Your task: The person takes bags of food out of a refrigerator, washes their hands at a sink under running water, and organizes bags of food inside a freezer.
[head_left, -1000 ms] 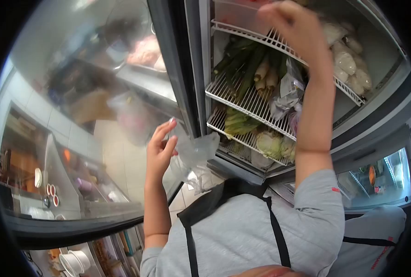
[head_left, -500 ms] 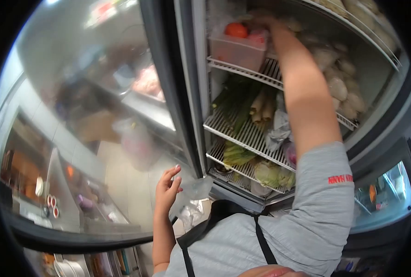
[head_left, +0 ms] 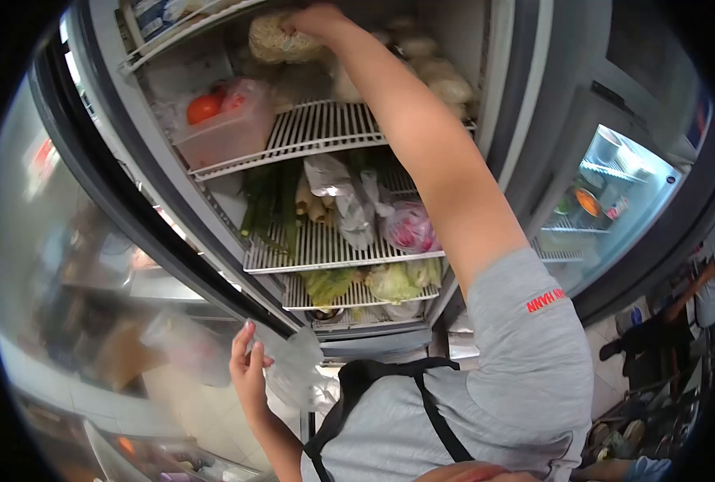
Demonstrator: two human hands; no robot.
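High in the open refrigerator, my right hand (head_left: 317, 20) is closed on a clear bag of pale, stringy food (head_left: 283, 40), above the upper wire rack (head_left: 325, 127). I cannot make out exactly what the food is. Left of that bag, a translucent plastic tub (head_left: 225, 136) holds a tomato (head_left: 204, 108) and something pink in plastic. More pale bagged food (head_left: 442, 79) lies at the right of the same rack. Down by the door, my left hand (head_left: 249, 365) is raised with its fingers apart, holding nothing. A crumpled clear plastic sheet or bag (head_left: 293, 365) is beside it.
The glass door (head_left: 144, 209) stands open on the left. Lower racks bear long green leaves (head_left: 269, 205), a foil-like silver packet (head_left: 343, 201), a bag of pink items (head_left: 409, 227) and leafy vegetables (head_left: 389, 281). At right is another lit refrigerator (head_left: 606, 201); a person (head_left: 666, 337) is beyond.
The view has swung right and upward. My right hand, mostly hidden deep in the rack before, now shows gripping the bag of pale food, raised off the rack. My left hand keeps its pose.
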